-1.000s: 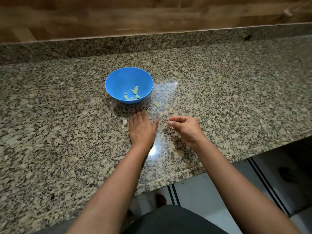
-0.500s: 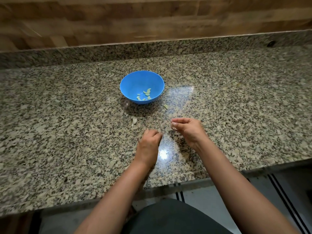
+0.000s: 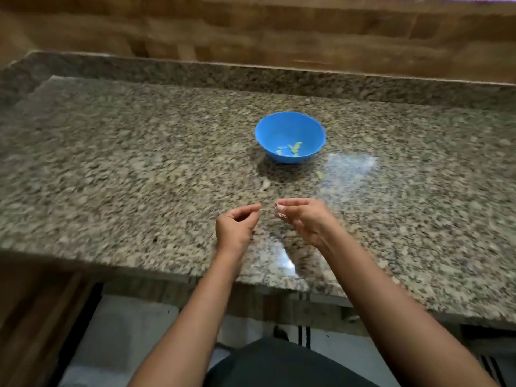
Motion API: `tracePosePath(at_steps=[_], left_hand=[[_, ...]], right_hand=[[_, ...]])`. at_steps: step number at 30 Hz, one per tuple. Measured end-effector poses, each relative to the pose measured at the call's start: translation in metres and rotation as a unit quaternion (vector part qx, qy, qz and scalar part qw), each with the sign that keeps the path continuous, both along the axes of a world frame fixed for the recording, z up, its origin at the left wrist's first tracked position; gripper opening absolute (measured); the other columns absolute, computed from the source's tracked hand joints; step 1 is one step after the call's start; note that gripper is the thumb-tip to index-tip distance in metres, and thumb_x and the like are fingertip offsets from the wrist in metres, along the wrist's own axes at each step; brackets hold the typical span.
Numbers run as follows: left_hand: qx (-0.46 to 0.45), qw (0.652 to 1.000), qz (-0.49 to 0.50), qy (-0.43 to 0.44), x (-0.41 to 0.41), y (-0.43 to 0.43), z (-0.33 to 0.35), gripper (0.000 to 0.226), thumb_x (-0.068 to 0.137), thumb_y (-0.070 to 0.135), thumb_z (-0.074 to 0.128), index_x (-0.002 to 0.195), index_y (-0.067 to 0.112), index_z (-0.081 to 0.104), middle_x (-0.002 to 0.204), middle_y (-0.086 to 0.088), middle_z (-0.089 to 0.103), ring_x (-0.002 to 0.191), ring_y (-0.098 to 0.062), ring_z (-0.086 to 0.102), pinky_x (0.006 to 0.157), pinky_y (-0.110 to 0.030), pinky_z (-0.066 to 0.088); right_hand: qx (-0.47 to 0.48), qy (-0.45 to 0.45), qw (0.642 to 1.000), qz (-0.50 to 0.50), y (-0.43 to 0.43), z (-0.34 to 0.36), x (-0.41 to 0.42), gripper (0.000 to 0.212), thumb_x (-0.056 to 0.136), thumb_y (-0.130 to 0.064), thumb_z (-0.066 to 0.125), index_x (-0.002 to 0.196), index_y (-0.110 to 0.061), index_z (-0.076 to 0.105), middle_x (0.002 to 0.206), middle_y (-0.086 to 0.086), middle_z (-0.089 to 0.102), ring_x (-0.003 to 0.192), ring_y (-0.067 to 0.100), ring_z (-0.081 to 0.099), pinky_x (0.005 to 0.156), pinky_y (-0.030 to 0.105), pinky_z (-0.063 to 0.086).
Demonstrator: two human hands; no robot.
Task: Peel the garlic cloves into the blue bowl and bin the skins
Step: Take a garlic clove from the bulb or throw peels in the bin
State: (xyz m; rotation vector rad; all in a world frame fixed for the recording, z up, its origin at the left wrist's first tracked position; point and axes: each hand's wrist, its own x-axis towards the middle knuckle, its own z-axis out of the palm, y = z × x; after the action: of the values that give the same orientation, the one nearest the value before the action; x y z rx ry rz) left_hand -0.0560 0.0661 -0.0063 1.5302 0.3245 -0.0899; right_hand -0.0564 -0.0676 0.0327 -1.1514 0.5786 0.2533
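Observation:
The blue bowl [image 3: 290, 136] stands on the granite counter [image 3: 139, 177] and has several peeled garlic cloves [image 3: 293, 148] in its bottom. My right hand [image 3: 304, 219] hovers just above the counter in front of the bowl, pinching thin pinkish garlic skins [image 3: 280, 213] at its fingertips. My left hand [image 3: 236, 227] is close beside it, fingers curled, thumb and forefinger pinched on what looks like a pale sliver of skin. A loose pale piece of garlic [image 3: 264, 185] and a smaller bit [image 3: 319, 175] lie on the counter between my hands and the bowl.
A low granite upstand [image 3: 251, 76] and a wooden wall [image 3: 251, 32] close off the back. The counter's front edge [image 3: 167, 270] runs below my wrists, with a wooden cabinet front [image 3: 30, 317] at the lower left and pale floor underneath. No bin is in view.
My left hand lay flat on the counter, drew back while curling, and is now lifted with pinched fingers beside my right hand. The camera has swung left, so the bowl appears further right.

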Motion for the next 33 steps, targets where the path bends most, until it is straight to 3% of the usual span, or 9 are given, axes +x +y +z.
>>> tracePosePath(at_steps=[3,7,11,16,19,23,27,29,33], left_hand=[[-0.061,0.995,0.076,-0.006,-0.013,0.045,0.007,0.019,0.082,-0.005,0.064,0.080,0.012,0.071,0.077,0.002,0.070,0.071,-0.007,0.064,0.076,-0.021,0.053],[-0.129,0.971,0.200,-0.017,-0.047,0.126,0.007,0.023,0.082,-0.011,0.061,0.077,0.010,0.069,0.067,0.005,0.070,0.068,-0.008,0.063,0.073,-0.018,0.052],[-0.149,0.934,0.324,-0.027,-0.106,0.223,0.000,0.017,0.082,-0.010,0.061,0.084,0.004,0.069,0.067,0.006,0.070,0.064,-0.005,0.063,0.070,-0.016,0.051],[-0.128,0.894,0.428,-0.027,-0.195,0.339,-0.009,0.019,0.082,-0.010,0.060,0.080,0.007,0.070,0.062,0.010,0.070,0.062,0.001,0.063,0.070,-0.013,0.049],[-0.135,0.868,0.478,-0.013,-0.240,0.397,-0.018,0.016,0.084,-0.010,0.058,0.098,-0.007,0.066,0.062,0.010,0.070,0.067,-0.003,0.063,0.076,-0.015,0.049],[-0.168,0.817,0.551,-0.002,-0.288,0.453,-0.025,0.019,0.086,-0.011,0.056,0.102,-0.009,0.064,0.074,0.001,0.068,0.077,-0.011,0.062,0.085,-0.023,0.048],[-0.181,0.775,0.605,0.011,-0.322,0.490,-0.041,0.016,0.086,-0.009,0.058,0.099,-0.006,0.066,0.088,-0.005,0.068,0.077,-0.008,0.064,0.082,-0.019,0.051],[-0.183,0.764,0.618,0.024,-0.333,0.503,-0.050,0.014,0.086,-0.007,0.058,0.091,0.001,0.068,0.094,-0.008,0.066,0.081,-0.010,0.064,0.076,-0.016,0.052],[-0.184,0.739,0.646,0.055,-0.342,0.527,-0.069,0.021,0.086,-0.009,0.059,0.106,-0.006,0.065,0.095,-0.010,0.065,0.077,-0.011,0.063,0.067,-0.011,0.053]], right_hand=[[0.009,-0.011,0.996,0.083,0.052,0.003,0.002,0.016,0.081,0.018,0.054,0.096,0.015,0.060,0.072,0.014,0.062,0.058,0.014,0.064,0.059,0.017,0.055],[0.020,-0.031,0.980,0.196,0.140,0.002,-0.004,0.014,0.081,0.019,0.052,0.080,0.008,0.061,0.057,0.007,0.065,0.051,0.011,0.064,0.056,0.017,0.054],[0.020,-0.023,0.949,0.315,0.246,-0.005,-0.033,0.020,0.084,0.016,0.051,0.075,0.001,0.061,0.056,0.004,0.065,0.048,0.005,0.062,0.051,0.014,0.052],[0.021,-0.021,0.912,0.409,0.378,-0.017,-0.091,0.013,0.084,0.014,0.053,0.093,0.010,0.061,0.058,0.002,0.068,0.054,0.007,0.066,0.056,0.015,0.053],[0.021,0.000,0.893,0.450,0.445,-0.024,-0.122,0.016,0.084,0.014,0.053,0.099,0.014,0.060,0.057,0.003,0.068,0.053,0.007,0.066,0.056,0.016,0.054],[-0.004,0.013,0.864,0.503,0.512,-0.034,-0.159,0.029,0.084,0.013,0.055,0.112,0.018,0.055,0.066,0.009,0.068,0.055,0.010,0.066,0.059,0.015,0.055],[-0.022,0.040,0.833,0.551,0.560,-0.049,-0.184,0.032,0.084,0.013,0.056,0.115,0.017,0.054,0.095,0.018,0.062,0.083,0.023,0.063,0.066,0.019,0.056],[-0.043,0.047,0.817,0.573,0.581,-0.057,-0.193,0.031,0.082,0.014,0.058,0.113,0.017,0.056,0.089,0.016,0.063,0.078,0.021,0.063,0.064,0.019,0.056],[-0.088,0.068,0.786,0.609,0.623,-0.082,-0.201,0.029,0.081,0.016,0.058,0.110,0.018,0.057,0.081,0.016,0.062,0.067,0.019,0.062,0.052,0.017,0.054]])
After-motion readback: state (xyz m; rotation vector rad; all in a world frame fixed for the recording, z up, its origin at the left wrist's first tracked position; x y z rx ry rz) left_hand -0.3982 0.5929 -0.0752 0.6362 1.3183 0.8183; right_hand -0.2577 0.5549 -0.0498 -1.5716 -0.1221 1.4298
